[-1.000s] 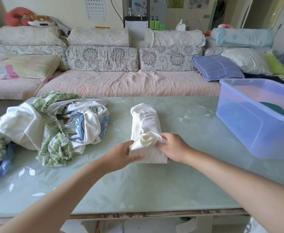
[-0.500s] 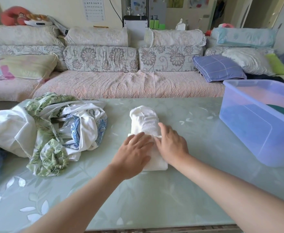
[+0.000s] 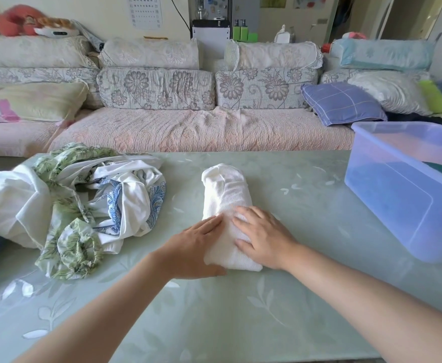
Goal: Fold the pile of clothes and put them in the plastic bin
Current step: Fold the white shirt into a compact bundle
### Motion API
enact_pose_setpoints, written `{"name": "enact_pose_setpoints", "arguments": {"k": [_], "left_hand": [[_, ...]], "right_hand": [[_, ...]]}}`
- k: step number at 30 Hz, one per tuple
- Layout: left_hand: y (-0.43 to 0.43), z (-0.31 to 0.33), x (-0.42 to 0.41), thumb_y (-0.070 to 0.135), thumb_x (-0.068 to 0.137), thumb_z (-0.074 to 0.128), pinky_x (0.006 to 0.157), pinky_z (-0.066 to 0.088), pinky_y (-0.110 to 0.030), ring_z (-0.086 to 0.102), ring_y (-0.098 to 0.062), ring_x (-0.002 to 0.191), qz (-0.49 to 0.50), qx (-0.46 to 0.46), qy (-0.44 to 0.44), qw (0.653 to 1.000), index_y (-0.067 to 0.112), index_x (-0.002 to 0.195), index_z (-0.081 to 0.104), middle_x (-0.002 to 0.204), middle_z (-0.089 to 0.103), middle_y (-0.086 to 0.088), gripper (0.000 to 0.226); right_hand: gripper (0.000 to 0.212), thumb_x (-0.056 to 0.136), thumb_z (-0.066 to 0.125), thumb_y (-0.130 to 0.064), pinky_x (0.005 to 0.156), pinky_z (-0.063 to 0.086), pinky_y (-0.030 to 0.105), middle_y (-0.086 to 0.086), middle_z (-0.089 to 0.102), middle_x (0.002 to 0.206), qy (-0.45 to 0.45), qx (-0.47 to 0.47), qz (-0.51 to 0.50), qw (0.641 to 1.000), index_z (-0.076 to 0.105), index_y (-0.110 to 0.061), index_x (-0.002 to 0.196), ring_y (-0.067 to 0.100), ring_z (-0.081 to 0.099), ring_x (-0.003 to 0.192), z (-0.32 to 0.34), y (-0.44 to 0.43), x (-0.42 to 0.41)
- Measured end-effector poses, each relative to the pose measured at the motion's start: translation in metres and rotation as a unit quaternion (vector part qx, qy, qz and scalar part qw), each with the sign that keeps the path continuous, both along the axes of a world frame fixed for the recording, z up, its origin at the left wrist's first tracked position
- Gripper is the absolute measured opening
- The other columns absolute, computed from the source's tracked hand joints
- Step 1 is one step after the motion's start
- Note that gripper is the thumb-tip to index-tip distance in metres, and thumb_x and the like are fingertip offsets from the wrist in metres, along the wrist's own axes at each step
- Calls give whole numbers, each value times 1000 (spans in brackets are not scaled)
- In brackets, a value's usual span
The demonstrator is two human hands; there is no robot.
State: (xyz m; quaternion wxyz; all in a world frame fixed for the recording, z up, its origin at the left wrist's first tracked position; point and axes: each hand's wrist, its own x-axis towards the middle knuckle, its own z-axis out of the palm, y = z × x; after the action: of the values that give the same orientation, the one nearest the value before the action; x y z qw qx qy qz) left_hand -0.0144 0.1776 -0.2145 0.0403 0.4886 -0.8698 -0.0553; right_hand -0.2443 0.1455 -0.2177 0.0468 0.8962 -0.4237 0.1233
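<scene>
While left hand (image 3: 196, 247) & right hand (image 3: 264, 237) press flat on its near end, the white top (image 3: 225, 189) lies folded mid-bench (image 3: 240, 323). Each grip apart, fingers straight, clamped on nothing. Clothes pile (image 3: 70, 205) at L; plastic bin (image 3: 397, 205) at R w/ sth dark green inside.

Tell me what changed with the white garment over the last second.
The left hand and right hand let go of the near flap they had pinched, laid it forward, and now press flat on the folded white garment. The clothes pile and plastic bin stayed put.
</scene>
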Motion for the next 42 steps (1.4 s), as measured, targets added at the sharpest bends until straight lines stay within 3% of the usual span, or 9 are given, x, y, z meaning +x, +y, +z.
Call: {"name": "enact_pose_setpoints", "arguments": {"k": [6, 10, 13, 16, 20, 23, 29, 37, 42], "left_hand": [[5, 7, -7, 49, 70, 54, 101, 46, -36, 19, -9, 140, 12, -20, -32, 999, 20, 155, 16, 153, 12, 11, 97], [2, 19, -14, 38, 74, 44, 103, 43, -35, 43, -20, 131, 27, -1, 34, 999, 18, 142, 47, 147, 43, 3, 71], [7, 44, -17, 39, 76, 39, 73, 47, -32, 61, -25, 89, 90, 53, 108, 989, 19, 89, 66, 90, 68, -1, 36], [8, 65, -12, 31, 86, 54, 56, 39, -25, 53, -17, 65, 123, 168, 218, 953, 22, 62, 54, 61, 53, 7, 25], [4, 65, -4, 22, 90, 64, 67, 58, -28, 70, -16, 75, 138, 218, 302, 917, 18, 94, 71, 85, 72, 2, 9], [-2, 54, -10, 39, 87, 68, 80, 52, -31, 65, -14, 90, 187, 2, 241, 952, 29, 112, 66, 106, 66, 12, 27], [-2, 42, -44, 30, 91, 55, 96, 40, -38, 58, -23, 111, -27, -352, 102, 930, 22, 107, 71, 121, 64, 3, 24], [-31, 7, -38, 82, 71, 49, 121, 18, -37, 29, -20, 146, 2, -174, 29, 984, 16, 149, 37, 156, 35, -2, 103], [-51, 1, -31, 89, 56, 51, 123, 8, -28, 10, -8, 150, 3, -70, 70, 995, 20, 155, 24, 162, 21, 4, 123]], "right_hand": [[115, 74, 47, -79, 122, 19, 33, -10, -3, 166, 111, 142, -8, 984, -6, -23, 160, 9, 2, 151, 18, 23, -8], [76, 90, 55, -39, 120, 23, 26, -2, 23, 164, 29, 154, -28, 987, 27, -18, 157, 12, 25, 149, 20, 27, -5], [32, 86, 48, -36, 88, 47, 34, 8, 72, 107, -97, 186, -88, 974, 70, -19, 103, 30, 62, 105, 37, 25, -6], [37, 88, 47, -34, 65, 48, 40, 4, 51, 57, -213, 248, -136, 935, 42, -16, 56, 30, 56, 65, 48, 22, -17], [40, 94, 51, -28, 64, 55, 46, 3, 47, 58, -267, 266, -190, 906, 40, -15, 58, 24, 52, 57, 46, 19, -18], [37, 98, 47, -33, 67, 59, 49, 7, 58, 69, -281, 270, -220, 894, 50, -10, 70, 29, 62, 67, 42, 12, -14], [38, 104, 37, -35, 78, 56, 51, 17, 68, 97, -259, 244, -237, 904, 63, -7, 98, 35, 67, 89, 41, 2, -3], [28, 101, 46, -33, 73, 57, 43, 13, 64, 99, -297, 262, -297, 869, 59, -8, 101, 34, 64, 92, 30, -20, 3], [34, 91, 53, -20, 89, 49, 42, 7, 53, 128, -109, -107, -104, 983, 59, -15, 124, 30, 57, 111, 25, -22, -6]]}}
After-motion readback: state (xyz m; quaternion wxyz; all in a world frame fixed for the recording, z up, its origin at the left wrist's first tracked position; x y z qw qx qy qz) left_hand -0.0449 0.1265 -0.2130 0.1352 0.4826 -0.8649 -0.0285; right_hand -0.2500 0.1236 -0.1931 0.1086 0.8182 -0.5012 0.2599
